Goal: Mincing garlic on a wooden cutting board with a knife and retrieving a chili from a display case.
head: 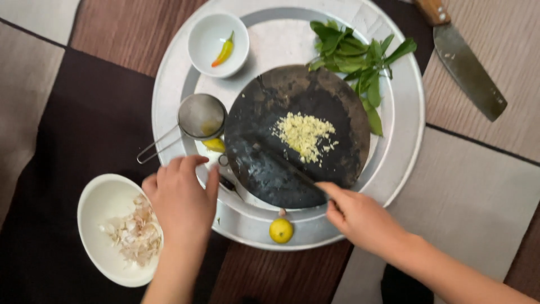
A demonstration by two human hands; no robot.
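A round dark cutting board (270, 174) lies on a big round metal tray (405, 135). A small heap of pale minced bits (304, 134) sits at the board's middle. My right hand (360, 217) reaches in from the lower right and grips a thin dark blade (287, 168) that lies slanted across the board, its tip left of the heap. My left hand (180, 197) hovers at the board's left edge over the tray rim, fingers curled and apart, with nothing visible in it. A small yellow citrus fruit (280, 230) rests on the tray rim between my hands.
A white bowl of pale peelings (132, 233) stands at lower left by my left wrist. On the tray are a small white bowl with a chili (224, 52), a wire strainer (199, 117) and green leaves (360, 62). A large wooden-handled knife (467, 70) lies at upper right.
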